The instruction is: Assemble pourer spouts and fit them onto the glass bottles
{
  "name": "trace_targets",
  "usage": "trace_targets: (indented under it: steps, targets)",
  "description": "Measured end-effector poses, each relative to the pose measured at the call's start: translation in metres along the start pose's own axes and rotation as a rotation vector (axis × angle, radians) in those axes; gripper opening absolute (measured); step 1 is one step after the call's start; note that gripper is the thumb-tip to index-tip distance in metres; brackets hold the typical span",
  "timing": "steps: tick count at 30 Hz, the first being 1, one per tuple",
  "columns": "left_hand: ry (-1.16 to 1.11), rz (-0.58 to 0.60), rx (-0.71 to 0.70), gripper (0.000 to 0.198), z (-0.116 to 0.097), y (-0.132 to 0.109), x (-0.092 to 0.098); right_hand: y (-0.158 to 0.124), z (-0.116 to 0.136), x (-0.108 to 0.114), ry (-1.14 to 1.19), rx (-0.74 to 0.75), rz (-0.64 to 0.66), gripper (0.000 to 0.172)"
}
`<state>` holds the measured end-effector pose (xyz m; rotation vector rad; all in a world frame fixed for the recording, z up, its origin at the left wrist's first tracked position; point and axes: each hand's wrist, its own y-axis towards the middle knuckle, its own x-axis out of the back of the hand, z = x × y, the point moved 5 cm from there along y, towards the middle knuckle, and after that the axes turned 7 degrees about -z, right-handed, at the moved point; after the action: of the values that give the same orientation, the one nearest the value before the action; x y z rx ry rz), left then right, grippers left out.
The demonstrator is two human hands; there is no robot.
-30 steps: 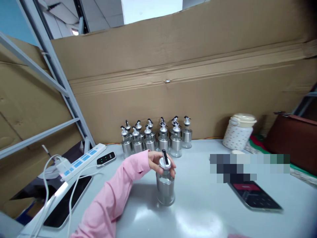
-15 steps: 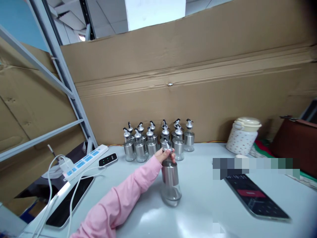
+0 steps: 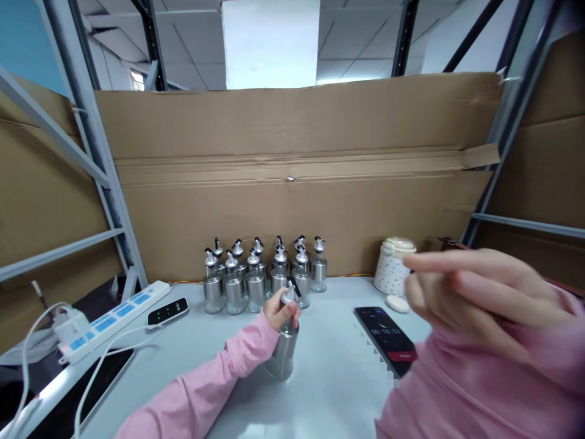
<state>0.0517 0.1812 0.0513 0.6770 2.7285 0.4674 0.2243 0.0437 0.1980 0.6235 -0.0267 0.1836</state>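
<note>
My left hand (image 3: 281, 310) is closed around the neck of a glass oil bottle (image 3: 282, 353) with a steel sleeve and a pour spout. The bottle stands slightly tilted over the table. Large and close on the right, my right hand (image 3: 475, 296) is raised with its index finger stretched out to the left. Its other fingers are partly bent, and nothing shows in them. Behind my left hand stand several matching bottles (image 3: 234, 291) in two rows, with silver spouts and black tips.
A phone (image 3: 386, 338) showing a timer lies right of centre. Beyond it are a small white round object (image 3: 397, 303) and a spotted white jar (image 3: 388, 268). A power strip (image 3: 114, 320), a small black device (image 3: 167, 312) and white cables lie left. Cardboard (image 3: 301, 219) walls the back.
My right hand has come into view from the right. The view has shifted, showing more shelf frame on the right. My left hand still grips the bottle's neck.
</note>
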Motion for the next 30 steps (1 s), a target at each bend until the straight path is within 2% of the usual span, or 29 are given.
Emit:
trace_targets:
  steps: [2,4,10,12,14,17,19,20,22,25,28,30]
  targets:
    - [0.004,0.012,0.013,0.057,0.000,0.002,0.000,0.021,0.007,-0.013,0.129,0.054,0.146,0.028]
    - [0.005,0.022,0.036,0.059,-0.001,0.004,0.000,0.032,0.006,-0.019,0.156,0.054,0.225,0.028]
    - [-0.019,0.016,0.113,0.064,-0.003,0.010,0.006,0.032,0.002,-0.013,0.129,0.041,0.171,0.025]
    - [-0.020,0.006,0.135,0.066,-0.003,0.011,0.008,0.033,0.002,-0.013,0.114,0.033,0.076,0.022]
    - [-0.016,-0.007,0.150,0.067,-0.004,0.013,0.011,0.037,0.001,-0.011,0.057,0.024,-0.096,0.020]
    - [-0.008,-0.019,0.184,0.069,-0.005,0.016,0.015,0.051,-0.007,-0.002,-0.147,0.039,-0.381,0.020]
    - [-0.001,-0.014,0.222,0.070,-0.006,0.016,0.015,0.064,-0.019,0.003,-0.299,0.106,-0.499,0.028]
    - [0.003,-0.009,0.242,0.070,-0.007,0.016,0.016,0.072,-0.027,0.004,-0.365,0.145,-0.518,0.036]
    - [0.015,0.000,0.272,0.071,-0.008,0.016,0.015,0.087,-0.051,-0.001,-0.485,0.127,-0.437,0.052]
    - [0.045,-0.002,0.272,0.071,-0.008,0.016,0.014,0.104,-0.094,-0.028,-0.565,0.002,-0.069,0.060]
    - [0.078,-0.050,0.202,0.068,-0.014,0.022,0.017,0.106,-0.123,-0.059,-0.562,-0.086,0.340,0.041]
    - [0.092,-0.141,0.098,0.063,-0.027,0.028,0.023,0.107,-0.132,-0.066,-0.526,-0.143,0.448,0.031]
